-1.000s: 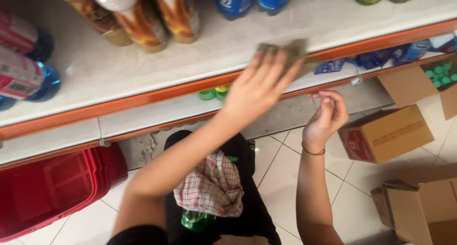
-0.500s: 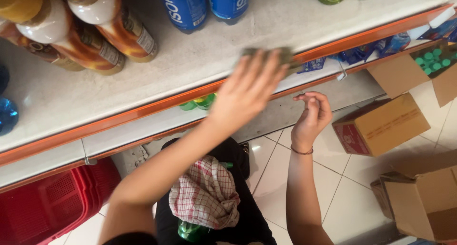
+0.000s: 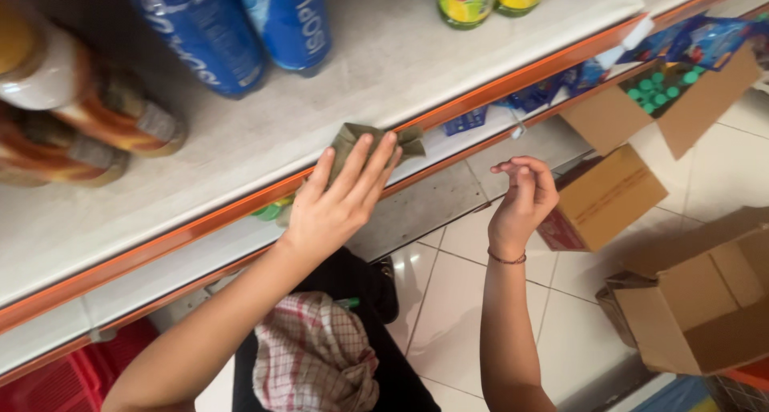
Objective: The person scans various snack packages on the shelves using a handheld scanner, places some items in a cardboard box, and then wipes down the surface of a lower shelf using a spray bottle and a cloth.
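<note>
Left hand [image 3: 340, 204] fingers flat on olive cloth [image 3: 376, 140] (blue-labelled bottles [image 3: 244, 28] behind); right hand [image 3: 525, 196] loosely curled, empty.

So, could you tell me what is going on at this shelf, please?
A person is pressing a folded olive-green cloth flat against the front of a pale shelf with the left hand, close to the orange edge strip. The right hand is empty, raised in front of the shelf with fingers loosely curled. Blue bottles and brown bottles lie further back on the shelf. A red-checked cloth rests on the person's lap, and open cardboard boxes sit on the tiled floor.
</note>
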